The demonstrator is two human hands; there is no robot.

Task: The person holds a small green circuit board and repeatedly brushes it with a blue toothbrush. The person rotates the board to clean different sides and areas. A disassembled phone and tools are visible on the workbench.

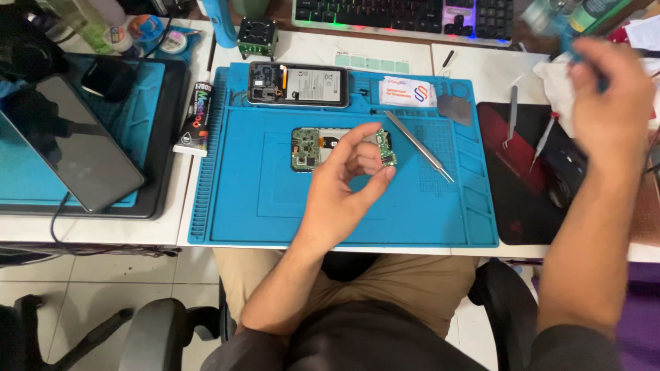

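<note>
While pinched: green board (386,148), left hand (342,185).

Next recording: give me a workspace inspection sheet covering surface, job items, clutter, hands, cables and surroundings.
Surface: blue repair mat on a white desk.
Job's things: small green circuit board pinched in the left hand; larger board lies on the mat; opened phone at the mat's top edge.
Clutter: metal tweezers, glue tube, dark tablet, white cloth.
Hands: right hand raised over the cloth, gripping a blurred blue item; kind unclear.
Cables: one dark cable beneath the tablet.
Surroundings: backlit keyboard, black chair arm, tiled floor.
</note>
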